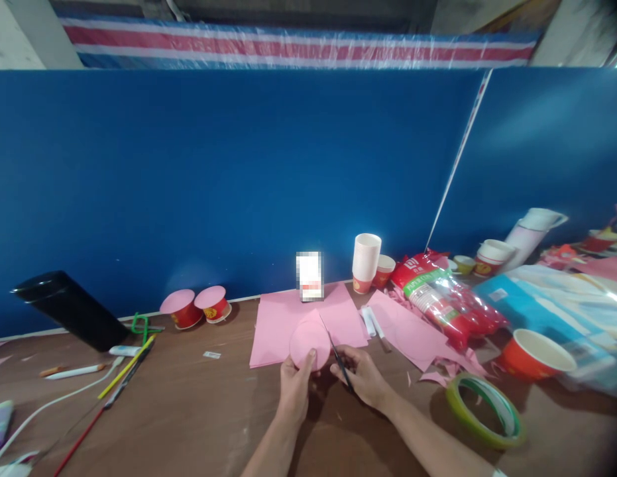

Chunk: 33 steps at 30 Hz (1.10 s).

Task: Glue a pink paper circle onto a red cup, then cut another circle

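My left hand [297,384] pinches a pink paper circle [308,341] by its lower edge, thumb on top. Close by on the right, my right hand [360,377] is closed round a pair of dark-handled scissors [342,364]. The blades point up and away, along the right edge of the circle; whether they touch the paper I cannot tell. Beneath and beyond the circle lies a stack of pink paper sheets [273,324]. Two red paper cups topped with pink discs, a wider cup [185,315] and a smaller cup [213,310], stand farther left.
At right are a roll of tape [457,407], an orange-red paper bowl [524,364], a red bag of paper cups [447,298] and pink scraps [412,331]. White stacked cups [366,258] stand by the blue partition [238,165]. A black bottle [72,311] leans at left near pens.
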Each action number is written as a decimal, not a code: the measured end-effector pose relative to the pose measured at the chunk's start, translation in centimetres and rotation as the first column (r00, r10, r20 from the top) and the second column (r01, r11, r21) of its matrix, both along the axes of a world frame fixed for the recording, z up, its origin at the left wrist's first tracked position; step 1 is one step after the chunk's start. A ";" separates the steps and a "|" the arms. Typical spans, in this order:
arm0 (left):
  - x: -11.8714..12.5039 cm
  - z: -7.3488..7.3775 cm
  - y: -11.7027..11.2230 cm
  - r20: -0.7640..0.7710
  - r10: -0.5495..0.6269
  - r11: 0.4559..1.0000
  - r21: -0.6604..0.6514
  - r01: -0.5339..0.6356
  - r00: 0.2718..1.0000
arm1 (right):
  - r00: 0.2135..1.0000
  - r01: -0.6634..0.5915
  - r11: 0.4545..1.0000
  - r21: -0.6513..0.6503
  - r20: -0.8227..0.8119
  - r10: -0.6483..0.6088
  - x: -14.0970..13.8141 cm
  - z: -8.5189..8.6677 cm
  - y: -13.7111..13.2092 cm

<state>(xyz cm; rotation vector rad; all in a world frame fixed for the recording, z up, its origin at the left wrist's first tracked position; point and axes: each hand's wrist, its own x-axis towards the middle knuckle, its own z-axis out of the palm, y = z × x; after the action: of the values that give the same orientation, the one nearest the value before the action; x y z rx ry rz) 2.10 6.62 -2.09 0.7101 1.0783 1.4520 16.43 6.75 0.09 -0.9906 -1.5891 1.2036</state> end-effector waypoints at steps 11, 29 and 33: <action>0.1 0.2 0.1 0.011 0.026 0.999 -0.022 -0.026 1.000 | 1.000 0.010 1.000 -0.007 0.008 -0.010 -0.1 0.5 -0.1; -0.1 0.3 -0.1 -0.080 0.007 0.999 -0.052 -0.011 0.997 | 0.999 0.005 0.999 0.037 0.038 -0.006 0.0 -0.3 0.1; -0.1 0.3 -0.1 -0.072 -0.010 1.000 -0.016 0.009 0.997 | 0.999 0.017 0.999 0.032 0.034 -0.018 0.0 -0.5 0.1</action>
<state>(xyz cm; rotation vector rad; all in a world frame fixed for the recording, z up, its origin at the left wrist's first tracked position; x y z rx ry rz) 1.98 6.52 -1.78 0.7605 1.1386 1.4180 16.42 6.85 -0.39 -1.0074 -1.6187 1.1514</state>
